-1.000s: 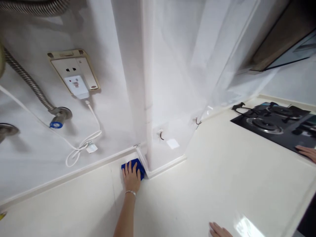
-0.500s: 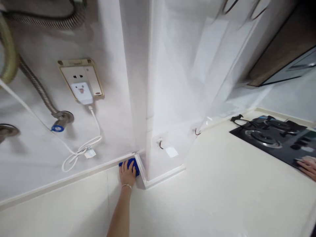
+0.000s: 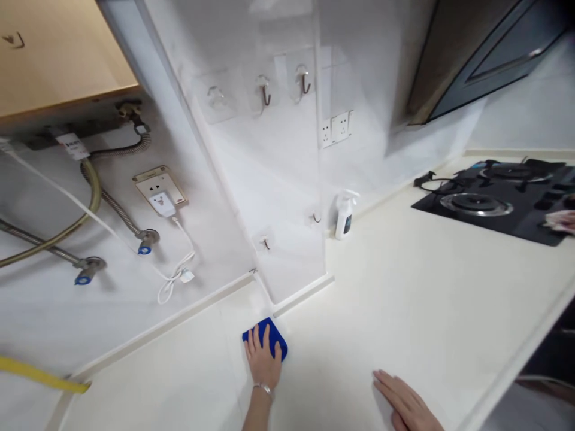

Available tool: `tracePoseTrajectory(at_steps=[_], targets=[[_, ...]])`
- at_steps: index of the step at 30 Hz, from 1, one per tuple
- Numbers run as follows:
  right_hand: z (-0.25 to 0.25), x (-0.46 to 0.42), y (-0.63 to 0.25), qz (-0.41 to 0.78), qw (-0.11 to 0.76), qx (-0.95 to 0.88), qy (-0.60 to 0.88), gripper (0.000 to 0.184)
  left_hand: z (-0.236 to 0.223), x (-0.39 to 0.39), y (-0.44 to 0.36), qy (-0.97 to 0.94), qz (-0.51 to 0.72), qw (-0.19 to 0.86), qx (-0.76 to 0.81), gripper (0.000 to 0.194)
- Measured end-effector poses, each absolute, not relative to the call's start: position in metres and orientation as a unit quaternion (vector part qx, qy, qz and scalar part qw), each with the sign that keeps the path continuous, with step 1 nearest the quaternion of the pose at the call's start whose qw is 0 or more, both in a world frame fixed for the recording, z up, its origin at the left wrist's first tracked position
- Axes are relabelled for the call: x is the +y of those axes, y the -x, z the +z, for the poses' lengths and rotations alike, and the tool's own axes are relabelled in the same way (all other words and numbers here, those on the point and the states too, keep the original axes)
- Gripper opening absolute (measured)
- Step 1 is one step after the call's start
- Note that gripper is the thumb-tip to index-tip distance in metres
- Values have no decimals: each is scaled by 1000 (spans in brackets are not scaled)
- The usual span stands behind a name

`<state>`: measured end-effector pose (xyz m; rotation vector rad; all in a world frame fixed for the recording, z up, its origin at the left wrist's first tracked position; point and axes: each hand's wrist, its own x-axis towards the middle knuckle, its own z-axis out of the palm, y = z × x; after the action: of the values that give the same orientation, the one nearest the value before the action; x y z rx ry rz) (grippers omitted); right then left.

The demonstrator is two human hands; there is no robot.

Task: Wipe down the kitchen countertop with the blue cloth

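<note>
The left hand (image 3: 263, 362) lies palm-down at the bottom centre of the view, a metal bangle on its wrist, and the forearm rises from the lower edge. Its fingers stand slightly apart and press flat onto a folded blue microfibre cloth (image 3: 271, 326) rather than clamping it; this open hold appears to spread pressure across the pad. The cloth sits on the cream countertop (image 3: 404, 311), just short of the white skirting strip (image 3: 303, 293) at the base of the wall column. One corner points to about 1 o'clock, but the hand hides enough that the long axis cannot be determined. At 4 o'clock from the cloth, the right hand (image 3: 404, 401) rests flat on the countertop, fingers nearly together and holding nothing, apparently steadying the body. At 1 o'clock stands a white spray bottle (image 3: 344, 218) against the wall. At 2 o'clock lies a black gas hob (image 3: 476, 206), with another person's hand (image 3: 559, 221) at its far edge. At 10 o'clock, a wall socket (image 3: 159, 194) carries a plug and white cable, beside braided hoses (image 3: 114, 203) running to blue-marked valves (image 3: 146, 240). Adhesive hooks (image 3: 265, 90) occupy the column at 12 o'clock, and a range hood (image 3: 476, 60) overhangs at 1 o'clock.
</note>
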<state>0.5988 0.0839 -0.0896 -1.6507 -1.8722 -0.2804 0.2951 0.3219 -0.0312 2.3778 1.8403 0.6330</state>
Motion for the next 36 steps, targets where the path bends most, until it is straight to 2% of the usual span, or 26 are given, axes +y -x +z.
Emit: tracePoseTrajectory(at_steps=[5, 9, 13, 19, 29, 36], targets=[[-91, 84, -595, -82, 317, -703, 631, 69, -25, 247, -284, -815, 202, 134, 526, 50], [-89, 84, -593, -60, 332, -696, 634, 71, -11, 238, -267, -749, 240, 223, 576, 54], [-87, 84, -593, -47, 344, -689, 636, 72, -5, 259, -259, -694, 229, 205, 651, 55], [-90, 85, -592, -55, 348, -689, 633, 71, 2, 273, -259, -716, 195, 195, 642, 47], [-88, 83, -592, -41, 331, -690, 642, 70, 14, 244, -254, -684, 111, 190, 695, 48], [-83, 82, -592, -30, 330, -690, 644, 73, 21, 244, -253, -687, 134, 217, 681, 28]])
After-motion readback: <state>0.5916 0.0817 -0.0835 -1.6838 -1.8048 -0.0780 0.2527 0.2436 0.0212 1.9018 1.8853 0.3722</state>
